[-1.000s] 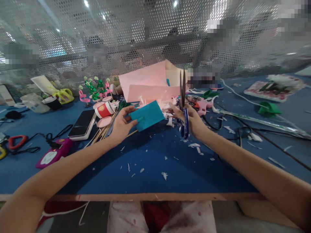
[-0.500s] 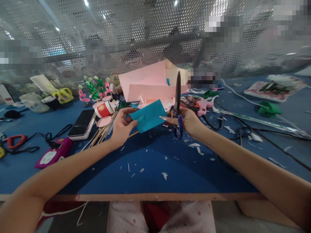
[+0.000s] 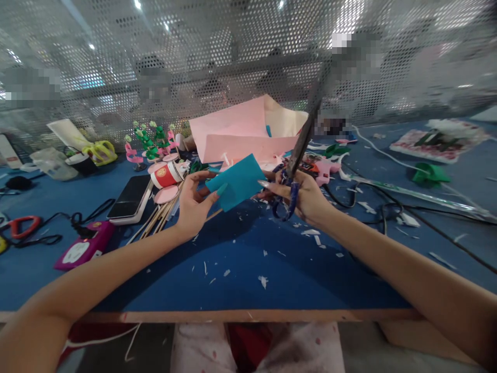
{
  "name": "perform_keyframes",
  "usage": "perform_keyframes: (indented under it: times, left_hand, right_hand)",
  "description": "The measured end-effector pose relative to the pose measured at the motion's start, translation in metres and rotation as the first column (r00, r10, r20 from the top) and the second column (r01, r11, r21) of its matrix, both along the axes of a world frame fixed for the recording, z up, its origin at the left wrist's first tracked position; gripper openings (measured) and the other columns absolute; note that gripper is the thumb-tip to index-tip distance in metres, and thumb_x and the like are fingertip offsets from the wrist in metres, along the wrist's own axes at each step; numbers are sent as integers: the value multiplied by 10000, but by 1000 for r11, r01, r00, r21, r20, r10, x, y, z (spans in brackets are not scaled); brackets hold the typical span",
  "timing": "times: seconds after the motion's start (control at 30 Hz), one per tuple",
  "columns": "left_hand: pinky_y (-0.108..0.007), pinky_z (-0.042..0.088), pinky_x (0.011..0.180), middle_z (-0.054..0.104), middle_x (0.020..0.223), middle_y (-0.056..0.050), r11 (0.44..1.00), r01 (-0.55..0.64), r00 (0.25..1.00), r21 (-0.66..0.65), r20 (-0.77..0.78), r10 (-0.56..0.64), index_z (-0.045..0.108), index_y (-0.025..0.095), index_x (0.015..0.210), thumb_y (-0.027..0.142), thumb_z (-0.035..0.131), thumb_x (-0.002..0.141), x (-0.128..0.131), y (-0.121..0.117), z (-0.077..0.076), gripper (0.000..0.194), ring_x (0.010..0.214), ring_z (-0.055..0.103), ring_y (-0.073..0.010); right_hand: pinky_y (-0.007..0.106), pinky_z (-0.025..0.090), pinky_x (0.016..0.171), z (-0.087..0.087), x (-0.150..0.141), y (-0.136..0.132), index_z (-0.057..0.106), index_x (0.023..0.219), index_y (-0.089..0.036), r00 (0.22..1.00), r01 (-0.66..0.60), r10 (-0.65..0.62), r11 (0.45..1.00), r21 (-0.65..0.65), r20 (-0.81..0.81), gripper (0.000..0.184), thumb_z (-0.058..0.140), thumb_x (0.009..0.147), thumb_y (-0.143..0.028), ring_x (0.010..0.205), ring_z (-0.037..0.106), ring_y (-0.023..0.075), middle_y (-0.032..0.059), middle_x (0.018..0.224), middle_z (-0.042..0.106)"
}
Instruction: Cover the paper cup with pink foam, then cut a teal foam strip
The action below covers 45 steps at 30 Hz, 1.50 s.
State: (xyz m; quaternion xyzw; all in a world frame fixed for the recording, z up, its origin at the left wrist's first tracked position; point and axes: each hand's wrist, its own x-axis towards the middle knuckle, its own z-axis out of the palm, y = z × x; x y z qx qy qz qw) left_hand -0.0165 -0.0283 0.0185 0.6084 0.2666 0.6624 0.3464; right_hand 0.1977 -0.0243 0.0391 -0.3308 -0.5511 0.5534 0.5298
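Some left hand fingers, tips hidden, pinch blue paper. Scissors rise above the right hand's gripping fingers.

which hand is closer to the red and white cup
Your left. The left hand, holding the blue paper, is just right of the cup; the right hand, with the scissors, is farther right, past the paper.
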Motion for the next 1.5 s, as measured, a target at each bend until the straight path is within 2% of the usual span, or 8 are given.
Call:
perform_keyframes:
  times: [0.2, 0.37, 0.53, 0.7, 0.9, 1.13, 1.33, 1.5]
  left_hand:
    - [-242, 533, 722, 532, 1109, -44, 995, 68, 993, -72, -90, -74, 463, 226, 1018, 198, 685, 684, -1, -2, -2, 403, 900, 600, -141]
    - [-304, 556, 730, 453, 1216, -80, 970, 86, 932, -227, -327, -159, 396, 263, 1208, 132, 750, 560, 0, -4, -2, 750, 951, 573, -188]
    - [-357, 559, 723, 441, 1199, -98, 972, -78, 885, -221, -464, -34, 375, 258, 1279, 91, 590, 703, -9, 4, -4, 637, 806, 624, -161]
    - [-489, 365, 1026, 364, 1289, -127, 959, -284, 805, -24, -549, 224, 390, 204, 1253, 148, 638, 687, -16, 9, -7, 620, 1222, 397, -298]
    - [-443, 357, 1037, 455, 1242, -78, 931, 202, 951, -303, -167, -261, 402, 236, 1175, 207, 704, 645, 2, -2, -11, 610, 1172, 472, -235]
    - [-451, 423, 958, 467, 1230, -47, 926, 134, 990, -354, 5, -141, 438, 293, 1167, 91, 783, 477, 15, 10, -19, 797, 1081, 523, -205]
    - [-369, 515, 835, 583, 1088, -63, 879, 279, 960, -387, 120, -253, 458, 214, 1169, 135, 759, 526, 31, 12, -11, 714, 931, 600, -180]
    - [-308, 534, 766, 659, 905, -29, 885, 200, 976, -419, 164, -143, 586, 160, 942, 179, 814, 436, 28, 11, -10, 556, 815, 629, -165]
  right_hand:
    - [341, 545, 649, -4, -1, -1, 481, 583, -204, 1000, 2, -3, 996, 89, 17, 385, 829, 464, -319, 599, 632, 152, -31, 701, 517]
    - [318, 534, 608, -6, 3, 7, 468, 566, -203, 991, 128, -132, 985, 117, 32, 409, 840, 429, -301, 571, 612, 133, -39, 687, 500]
    - [314, 538, 617, -6, 11, 18, 457, 578, -211, 946, 325, -324, 933, 158, -33, 387, 809, 490, -347, 575, 605, 127, -41, 667, 513]
    - [342, 550, 676, -6, 14, 22, 453, 574, -225, 899, 434, -403, 874, 217, -174, 374, 805, 503, -332, 629, 619, 141, -47, 659, 509]
    - [355, 541, 727, -6, 2, 7, 471, 598, -228, 969, 244, -245, 944, 222, -25, 365, 806, 492, -327, 749, 621, 165, -24, 733, 585]
    - [373, 515, 770, -3, 1, -3, 454, 592, -227, 982, 131, -154, 971, 201, 108, 370, 799, 509, -329, 722, 608, 161, -14, 736, 596]
    - [362, 515, 713, -3, 8, 3, 446, 588, -231, 979, 108, -140, 973, 204, 149, 401, 810, 467, -348, 724, 586, 176, -13, 688, 565]
    - [348, 509, 660, -2, 7, 2, 482, 599, -233, 976, 56, -99, 975, 215, 194, 381, 817, 449, -335, 599, 533, 138, -40, 604, 508]
